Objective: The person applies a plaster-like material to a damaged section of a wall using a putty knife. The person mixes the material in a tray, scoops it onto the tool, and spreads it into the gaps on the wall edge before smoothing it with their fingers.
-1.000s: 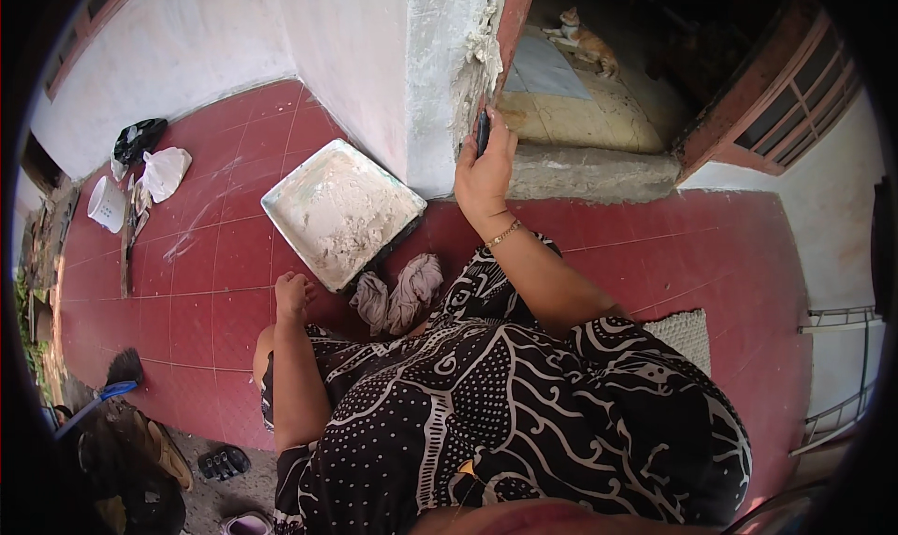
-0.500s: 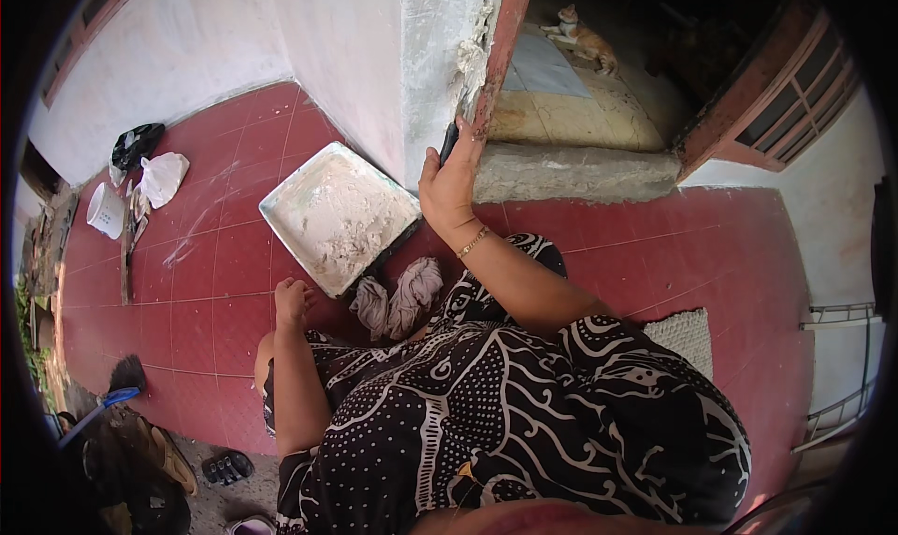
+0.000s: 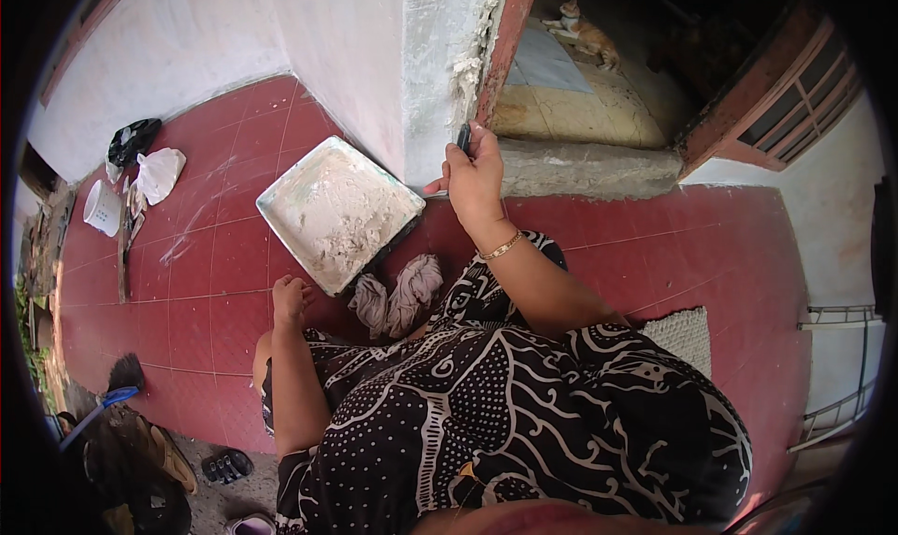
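My right hand (image 3: 477, 180) is closed around the black handle (image 3: 464, 137) of what looks like a putty knife; its blade is hard to make out. The hand is just below a rough strip of whitish filler (image 3: 465, 72) between the white wall edge (image 3: 430, 77) and the reddish door frame (image 3: 506, 44). To its left, a square white tray (image 3: 271, 203) on the floor holds pale, lumpy paste (image 3: 341, 208). Near my left knee, my left hand (image 3: 292, 298) hangs with loosely bent fingers and nothing visible in it. A crumpled greyish cloth (image 3: 412, 296) lies between the tray and my legs.
A concrete doorstep (image 3: 580, 172) edges the doorway, with a cat (image 3: 589, 37) lying inside. On the red tiles at left are a white bucket (image 3: 103, 208), a white plastic bag (image 3: 162, 174) and a black bag (image 3: 133, 142). A blue-handled brush (image 3: 122, 376) lies by several shoes; a woven mat (image 3: 681, 339) is right.
My right hand has come down and slightly right with the tool, away from the filler strip, uncovering more of it. My left hand stays almost still.
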### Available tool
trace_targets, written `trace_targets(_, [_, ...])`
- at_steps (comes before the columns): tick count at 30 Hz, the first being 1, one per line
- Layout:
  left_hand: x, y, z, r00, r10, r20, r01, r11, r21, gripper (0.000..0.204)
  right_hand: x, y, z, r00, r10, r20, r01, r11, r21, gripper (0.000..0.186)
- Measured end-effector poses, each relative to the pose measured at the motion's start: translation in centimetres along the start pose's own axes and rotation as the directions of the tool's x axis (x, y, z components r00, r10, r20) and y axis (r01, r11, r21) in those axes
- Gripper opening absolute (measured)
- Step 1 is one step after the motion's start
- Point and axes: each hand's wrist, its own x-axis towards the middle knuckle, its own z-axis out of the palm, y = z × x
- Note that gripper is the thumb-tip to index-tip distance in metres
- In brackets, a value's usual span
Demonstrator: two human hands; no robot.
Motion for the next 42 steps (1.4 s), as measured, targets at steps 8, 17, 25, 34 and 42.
trace_targets(8, [-0.6, 0.1, 0.2, 1.000, -0.004, -0.028, 0.005, 1.000, 0.013, 0.049, 1.7, -5.7, 1.8, 0.986, 0.162, 0.035, -0.166, 0.961, 0.222, 0.026])
trace_targets(17, [-0.6, 0.2, 0.1, 0.999, 0.021, -0.027, -0.021, 1.000, -0.010, 0.006, 1.7, -5.6, 3.3, 1.000, -0.016, 0.019, 0.019, 0.992, -0.125, 0.056])
trace_targets(25, [-0.9, 0.5, 0.6, 1.000, 0.031, 0.006, -0.031, 1.000, 0.005, 0.006, 2.0, -5.1, 1.5, 0.998, -0.014, 0.065, 0.012, 0.999, 0.032, 0.050])
trace_targets(34, [-1.6, 0.9, 1.2, 1.000, 0.021, -0.011, -0.020, 1.000, 0.020, 0.019, 1.3, -4.2, -3.2, 0.990, -0.004, 0.144, -0.012, 0.993, 0.114, 0.040])
trace_targets(42, [-1.4, 0.7, 0.6, 1.000, 0.018, -0.017, -0.017, 1.000, 0.021, 0.026, 0.5, -5.3, -6.9, 0.964, 0.079, 0.253, -0.155, 0.942, 0.298, 0.041])
